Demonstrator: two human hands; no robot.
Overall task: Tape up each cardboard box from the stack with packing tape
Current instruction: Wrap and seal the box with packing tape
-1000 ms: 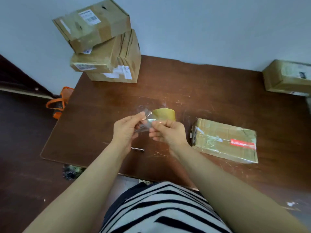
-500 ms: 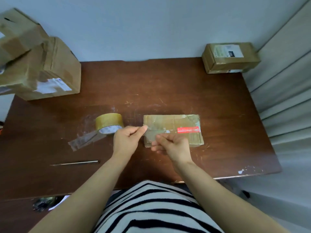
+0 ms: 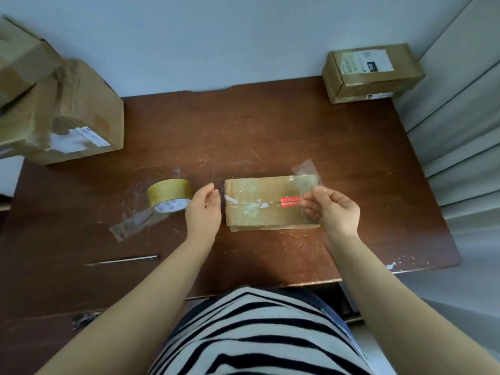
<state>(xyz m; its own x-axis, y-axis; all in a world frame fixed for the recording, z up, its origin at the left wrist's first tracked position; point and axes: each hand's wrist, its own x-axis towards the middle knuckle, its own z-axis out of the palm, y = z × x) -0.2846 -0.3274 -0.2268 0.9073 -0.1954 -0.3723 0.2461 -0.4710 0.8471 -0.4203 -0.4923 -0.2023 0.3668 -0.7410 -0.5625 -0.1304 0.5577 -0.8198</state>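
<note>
The right hand [image 3: 332,209] pinched a tape strip [image 3: 305,173] over the box [image 3: 259,204]; the left hand [image 3: 204,209] hung open, empty. Held one-handed, the strip might stick to itself.

- soft, even light, pretty bright, only faint shadows
- stacked boxes [image 3: 62,109] at the left edge look smeared
- wide-angle bend warps the desk [image 3: 270,123] edges
- middle's sharp
</note>
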